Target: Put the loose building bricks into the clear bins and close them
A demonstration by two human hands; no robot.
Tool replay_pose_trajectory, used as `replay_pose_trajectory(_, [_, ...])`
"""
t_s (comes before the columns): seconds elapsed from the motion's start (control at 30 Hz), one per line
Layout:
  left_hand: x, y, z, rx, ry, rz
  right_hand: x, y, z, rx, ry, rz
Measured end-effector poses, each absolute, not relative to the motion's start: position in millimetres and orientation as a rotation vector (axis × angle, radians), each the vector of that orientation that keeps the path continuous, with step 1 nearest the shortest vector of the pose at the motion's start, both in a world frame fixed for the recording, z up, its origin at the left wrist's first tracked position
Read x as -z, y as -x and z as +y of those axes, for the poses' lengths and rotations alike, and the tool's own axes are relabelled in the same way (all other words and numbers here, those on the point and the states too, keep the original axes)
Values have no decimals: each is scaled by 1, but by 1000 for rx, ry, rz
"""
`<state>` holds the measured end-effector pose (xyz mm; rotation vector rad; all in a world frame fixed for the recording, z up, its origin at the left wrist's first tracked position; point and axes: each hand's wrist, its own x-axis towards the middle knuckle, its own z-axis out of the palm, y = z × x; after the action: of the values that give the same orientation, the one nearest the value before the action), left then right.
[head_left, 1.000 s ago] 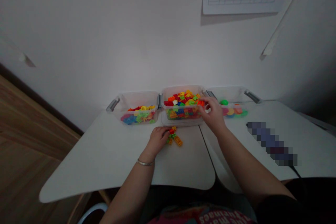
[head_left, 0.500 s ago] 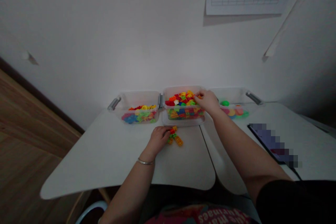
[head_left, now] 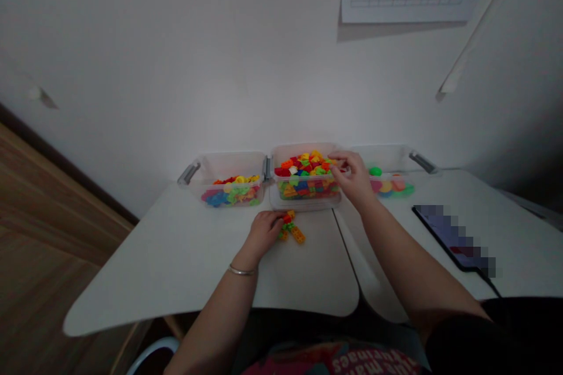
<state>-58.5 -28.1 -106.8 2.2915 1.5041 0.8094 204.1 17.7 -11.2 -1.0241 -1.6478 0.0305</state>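
Close to the middle of the table, my left hand has its fingers closed on the upper part of a small toy-brick figure. Orange, red and green pieces show in it, and two orange parts splay out towards me. My right hand is at the right rim of the central clear bin, thumb and forefinger apart, with nothing visible between them. Loose building bricks in red, yellow, orange, green and blue fill this bin. Some of my right fingers are hidden behind the hand.
A clear bin of small colourful pieces stands left of the central one; another bin with rounded plastic pieces is on the right. A phone or tablet with a cable lies on the white table. A seam runs between tabletops.
My right hand has shifted slightly right from the bricks, and its thumb and forefinger have spread apart. My left hand stays on the brick figure. The view has shifted slightly.
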Motion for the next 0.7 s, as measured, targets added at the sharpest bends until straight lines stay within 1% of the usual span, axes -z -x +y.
replay_pose_trajectory(0.07, [107,58,-28,-803,-2286,1489,21,-190,-7,-74,965,-1761])
replay_pose_trajectory(0.17, [107,58,-27,-807,-2287,1483,49,-168,-31,-221,881,-2004])
replay_pose_trajectory(0.27, [108,59,-27,-809,-2308,1484,81,-151,-36,-281,943,-2191])
replay_pose_trajectory(0.37, [110,59,-26,-819,-2330,1490,101,-141,-30,-284,1007,-2277])
replay_pose_trajectory(0.7, [107,58,-27,-770,-2328,1499,117,-143,-24,-154,1068,-2335])
